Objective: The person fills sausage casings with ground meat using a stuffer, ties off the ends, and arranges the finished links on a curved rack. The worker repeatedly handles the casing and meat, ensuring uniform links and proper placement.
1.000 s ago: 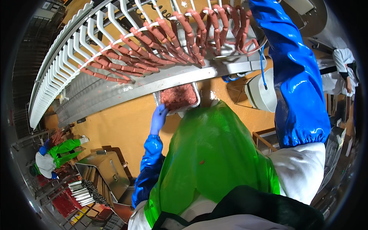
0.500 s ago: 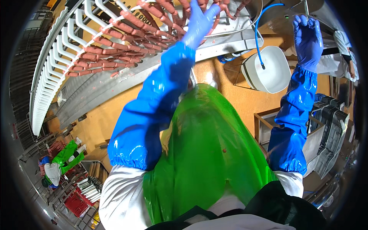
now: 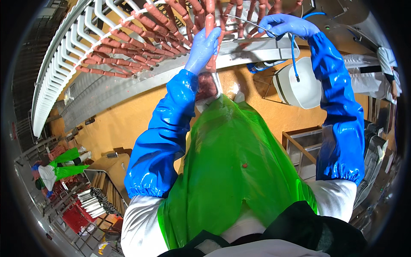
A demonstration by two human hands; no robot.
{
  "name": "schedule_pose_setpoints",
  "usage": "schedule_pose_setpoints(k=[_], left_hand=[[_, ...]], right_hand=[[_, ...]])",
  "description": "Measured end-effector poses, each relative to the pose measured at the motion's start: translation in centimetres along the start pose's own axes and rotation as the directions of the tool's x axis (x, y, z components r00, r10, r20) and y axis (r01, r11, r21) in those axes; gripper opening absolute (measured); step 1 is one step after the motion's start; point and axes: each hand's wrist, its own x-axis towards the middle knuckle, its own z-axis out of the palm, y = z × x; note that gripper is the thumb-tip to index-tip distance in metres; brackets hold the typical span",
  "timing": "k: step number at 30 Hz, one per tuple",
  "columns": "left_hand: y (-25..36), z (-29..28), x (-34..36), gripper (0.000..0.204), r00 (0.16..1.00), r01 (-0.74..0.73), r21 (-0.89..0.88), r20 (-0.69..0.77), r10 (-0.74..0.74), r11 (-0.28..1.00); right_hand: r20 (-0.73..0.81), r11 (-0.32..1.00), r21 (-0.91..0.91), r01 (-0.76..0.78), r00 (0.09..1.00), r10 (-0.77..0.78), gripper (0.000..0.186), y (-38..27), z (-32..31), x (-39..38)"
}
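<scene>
Chains of reddish sausages [image 3: 147, 38] hang from the white hooks [image 3: 81, 34] of a long curved rack at the upper left and top. My left hand [image 3: 202, 50], in a blue-violet glove, is closed around a string of sausages [image 3: 209, 23] that hangs in front of the others; part of it shows below the hand. To the right, my right hand [image 3: 287, 25], gloved alike, pinches a thin metal rod [image 3: 246, 20] whose free end points left toward the hanging sausages. What the rod is exactly, I cannot make out.
Below my left hand sits a container of red meat [image 3: 207, 87]. A metal trough [image 3: 124, 96] runs under the rack. At right are a white tub [image 3: 295, 88], a blue hose [image 3: 293, 55] and a metal-framed cart [image 3: 302, 147]. Other people [image 3: 387, 64] stand at far right and lower left.
My left hand has come down and closed on a sausage string. My right hand has swung left from the upper right, and a thin rod now shows in it. The meat container has come into view.
</scene>
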Motion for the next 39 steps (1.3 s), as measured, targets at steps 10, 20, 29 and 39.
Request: schedule_pose_setpoints(k=[10, 20, 29, 39], left_hand=[[-2.5, 0.4, 0.1, 0.03, 0.997, 0.078, -0.036, 0.016, -0.078, 0.996], [-2.6, 0.5, -5.9, 0.018, 0.996, 0.086, 0.096, 0.02, -0.088, 0.992], [0.8, 4.0, -7.9, 0.021, 0.992, 0.08, -0.165, 0.114, -0.061, 0.983], [1.9, 6.4, 0.9, 0.038, 0.997, -0.07, -0.716, -0.077, 0.021, 0.695]], right_hand=[[0.133, 0.999, -0.024, 0.031, 0.991, -0.027, 0.028, -1.9, 0.2, 9.1], [-0.511, 0.767, -0.641, -0.039, 0.767, -0.388, 0.019, -15.3, -12.2, 3.0], [-0.635, 0.401, -0.743, -0.536, 0.754, -0.168, 0.022, -14.5, -19.4, 11.1], [-0.547, 0.826, 0.538, 0.171, 0.816, 0.187, 0.036, 4.6, 13.4, 4.3]])
